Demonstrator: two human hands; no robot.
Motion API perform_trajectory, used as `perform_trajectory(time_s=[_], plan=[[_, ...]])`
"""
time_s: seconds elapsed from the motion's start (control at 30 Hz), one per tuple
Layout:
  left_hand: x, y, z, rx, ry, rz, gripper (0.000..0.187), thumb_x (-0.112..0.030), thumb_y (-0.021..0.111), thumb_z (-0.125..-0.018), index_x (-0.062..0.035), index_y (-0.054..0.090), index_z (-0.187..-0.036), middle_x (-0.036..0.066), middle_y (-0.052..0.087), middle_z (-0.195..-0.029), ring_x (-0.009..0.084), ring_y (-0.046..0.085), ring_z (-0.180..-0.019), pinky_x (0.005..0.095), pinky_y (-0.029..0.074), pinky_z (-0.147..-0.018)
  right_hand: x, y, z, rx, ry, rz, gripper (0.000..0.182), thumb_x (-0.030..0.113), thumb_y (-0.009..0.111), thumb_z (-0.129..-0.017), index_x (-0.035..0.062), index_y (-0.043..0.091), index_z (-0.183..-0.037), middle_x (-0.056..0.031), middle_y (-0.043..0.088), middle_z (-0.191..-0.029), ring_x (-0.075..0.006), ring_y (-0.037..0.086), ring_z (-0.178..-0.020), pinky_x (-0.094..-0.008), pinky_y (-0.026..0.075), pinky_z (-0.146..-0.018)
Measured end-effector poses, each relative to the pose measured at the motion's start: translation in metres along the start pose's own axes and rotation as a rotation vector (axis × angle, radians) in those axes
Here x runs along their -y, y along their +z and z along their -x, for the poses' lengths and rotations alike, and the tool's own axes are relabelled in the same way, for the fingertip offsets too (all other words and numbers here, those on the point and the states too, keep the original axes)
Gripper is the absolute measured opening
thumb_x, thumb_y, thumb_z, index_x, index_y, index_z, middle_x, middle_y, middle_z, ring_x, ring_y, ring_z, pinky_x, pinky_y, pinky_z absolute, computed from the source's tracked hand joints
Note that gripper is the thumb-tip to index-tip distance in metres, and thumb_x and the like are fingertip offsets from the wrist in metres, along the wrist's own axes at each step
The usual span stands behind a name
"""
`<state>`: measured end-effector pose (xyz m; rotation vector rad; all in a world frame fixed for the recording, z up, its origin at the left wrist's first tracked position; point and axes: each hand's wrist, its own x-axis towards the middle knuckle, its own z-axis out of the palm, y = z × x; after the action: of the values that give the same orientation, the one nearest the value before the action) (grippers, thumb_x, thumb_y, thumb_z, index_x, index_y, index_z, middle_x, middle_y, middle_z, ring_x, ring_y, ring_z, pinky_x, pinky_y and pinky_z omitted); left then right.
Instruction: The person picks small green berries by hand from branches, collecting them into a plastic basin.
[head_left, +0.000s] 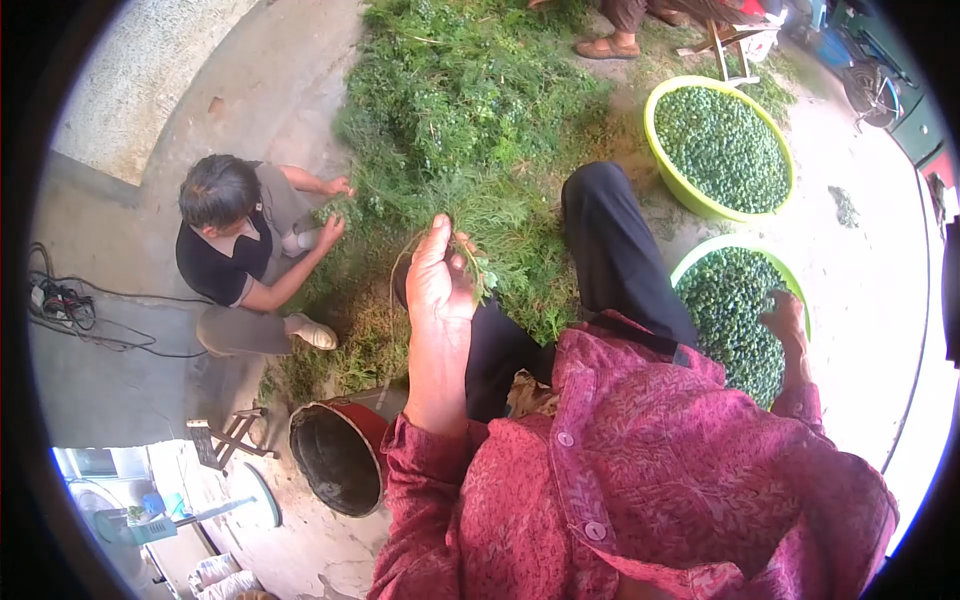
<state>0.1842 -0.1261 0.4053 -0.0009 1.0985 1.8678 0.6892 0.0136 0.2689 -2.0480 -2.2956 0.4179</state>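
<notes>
My left hand [440,275] is raised in the middle of the view, its thumb and fingers closed on a green conifer sprig [484,272]. Feathery leaves of the sprig stick out to the right of the fingers. On the right, my right hand [787,318] is over the lower basin [690,262], low against the small green cones [728,315] that fill it. Its fingers look spread apart, with nothing visible between them. Below and beyond my left hand lies a large heap of cut conifer branches [470,110].
Another person [240,230] squats at the left, hands on greenery. A second yellow-green basin [790,190] of cones stands farther back. A red bucket [372,440] with a dark inside, a folding stool [230,438] and cables [70,305] are on the left. Someone's sandalled foot [607,48] shows at the top.
</notes>
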Motion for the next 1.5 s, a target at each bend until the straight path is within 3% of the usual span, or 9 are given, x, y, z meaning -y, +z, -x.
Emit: perform_trajectory(time_s=[0.1, 0.2, 0.33, 0.47, 0.5, 0.77, 1.2, 1.4, 1.5], plan=[[0.001, -0.001, 0.001, 0.021, -0.017, 0.013, 0.013, -0.021, 0.062, -0.08, -0.0118, 0.053, -0.079, 0.002, 0.053, -0.062, 0.0164, 0.055, -0.055, 0.033, 0.049, -0.047, 0.021, -0.012, 0.006, 0.029, 0.057, -0.016, 0.041, 0.015, 0.074, -0.055, 0.0028, 0.064, -0.092, -0.019, 0.059, -0.098, -0.0298, 0.054, -0.095, -0.0402, 0.042, -0.084], [0.003, 0.005, 0.005, 0.012, 0.021, -0.006, 0.012, -0.02, 0.063, -0.08, -0.0117, 0.054, -0.081, 0.002, 0.054, -0.065, 0.0146, 0.054, -0.054, 0.0327, 0.049, -0.047, 0.107, -0.055, -0.003, 0.09, -0.086, -0.246, 0.032, 0.02, 0.069, -0.064, 0.0015, 0.064, -0.09, -0.0157, 0.062, -0.082, -0.0245, 0.06, -0.073, -0.034, 0.048, -0.068], [0.012, 0.012, 0.008, -0.055, 0.134, -0.048, 0.014, -0.02, 0.066, -0.078, -0.0106, 0.057, -0.082, -0.002, 0.055, -0.069, 0.0094, 0.048, -0.054, 0.022, 0.038, -0.044, 0.253, -0.089, 0.024, 0.222, -0.646, -0.853, 0.024, 0.016, 0.067, -0.071, 0.002, 0.061, -0.09, -0.0108, 0.063, -0.077, -0.0139, 0.06, -0.07, -0.0269, 0.049, -0.063], [0.013, 0.033, 0.029, -0.07, 0.196, -0.054, 0.012, -0.016, 0.064, -0.079, -0.0077, 0.056, -0.082, -0.002, 0.055, -0.071, 0.0083, 0.046, -0.052, 0.0204, 0.037, -0.044, 0.338, -0.101, 0.054, 0.34, -0.975, -0.873, 0.043, 0.011, 0.073, -0.065, 0.0004, 0.056, -0.102, -0.013, 0.06, -0.087, -0.0166, 0.061, -0.071, -0.0289, 0.049, -0.06], [0.014, 0.032, 0.029, -0.071, 0.239, -0.076, 0.011, -0.015, 0.064, -0.08, -0.0068, 0.056, -0.082, -0.001, 0.055, -0.071, 0.0079, 0.046, -0.052, 0.0205, 0.037, -0.045, 0.35, -0.09, 0.052, 0.112, -1.085, -0.782, 0.044, 0.009, 0.07, -0.063, 0.0001, 0.055, -0.103, -0.0155, 0.059, -0.085, -0.0245, 0.06, -0.074, -0.033, 0.048, -0.063], [0.021, 0.042, 0.032, -0.027, 0.36, -0.135, 0.015, -0.017, 0.063, -0.08, -0.0037, 0.057, -0.085, -0.001, 0.054, -0.068, 0.0071, 0.046, -0.05, 0.0203, 0.037, -0.044, 0.367, -0.075, 0.053, -0.026, -1.034, -0.722, 0.036, 0.005, 0.06, -0.063, 0.0001, 0.055, -0.099, -0.0174, 0.057, -0.081, -0.0335, 0.056, -0.073, -0.038, 0.047, -0.063], [0.027, 0.037, 0.022, 0.041, 0.488, -0.304, 0.016, -0.016, 0.062, -0.082, -0.0054, 0.056, -0.072, -0.003, 0.051, -0.058, 0.005, 0.042, -0.042, 0.019, 0.032, -0.037, 0.366, -0.066, 0.036, 0.007, -0.969, -0.97, 0.017, 0.011, 0.061, -0.074, -0.0003, 0.057, -0.085, -0.0144, 0.055, -0.07, -0.0249, 0.055, -0.061, -0.0317, 0.043, -0.055], [0.017, 0.044, 0.017, 0.01, 0.559, -0.359, 0.013, -0.013, 0.062, -0.081, -0.0033, 0.056, -0.074, 0.002, 0.053, -0.061, 0.0074, 0.044, -0.044, 0.0197, 0.035, -0.04, 0.364, -0.065, 0.036, 0.308, -0.782, -0.98, 0.015, 0.012, 0.055, -0.078, -0.001, 0.058, -0.085, -0.0139, 0.06, -0.073, -0.0182, 0.057, -0.055, -0.0293, 0.045, -0.053], [-0.012, 0.044, 0.012, -0.13, 0.607, -0.276, 0.01, -0.01, 0.062, -0.08, -0.0033, 0.056, -0.074, 0.004, 0.056, -0.061, 0.0078, 0.045, -0.042, 0.0195, 0.036, -0.037, 0.359, -0.064, 0.037, 0.754, -0.567, -0.968, 0.014, 0.01, 0.051, -0.079, -0.0011, 0.059, -0.08, -0.0116, 0.062, -0.076, -0.0137, 0.057, -0.052, -0.0253, 0.046, -0.051]])
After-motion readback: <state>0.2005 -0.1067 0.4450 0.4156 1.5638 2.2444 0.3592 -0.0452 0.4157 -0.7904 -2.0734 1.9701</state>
